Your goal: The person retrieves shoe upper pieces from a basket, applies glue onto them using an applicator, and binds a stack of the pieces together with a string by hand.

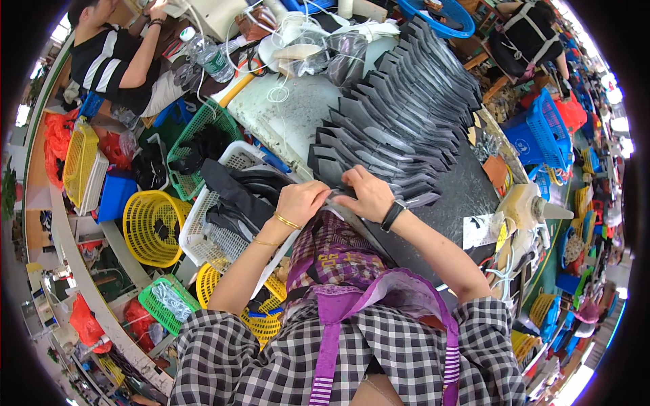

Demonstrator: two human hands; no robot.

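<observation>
My left hand [303, 204] and my right hand [369, 196] meet at the front edge of the table, thumbs and fingers pinched together. A thin dark piece [330, 196] is between their fingertips, mostly covered by them, so its full shape cannot be made out. Just beyond my hands, a long fanned row of black and grey flat cut pieces [399, 128] overlaps across the table. On my left, close to the left forearm, a white basket [193, 233] holds more black pieces [237, 193].
A grey worktable [281, 125] carries plastic-wrapped items [305, 51] and a water bottle [208, 57] at the back. Yellow [152, 247] and green [179, 152] baskets stand left. A sewing machine [525, 210] is at right. A person [112, 61] sits at far left.
</observation>
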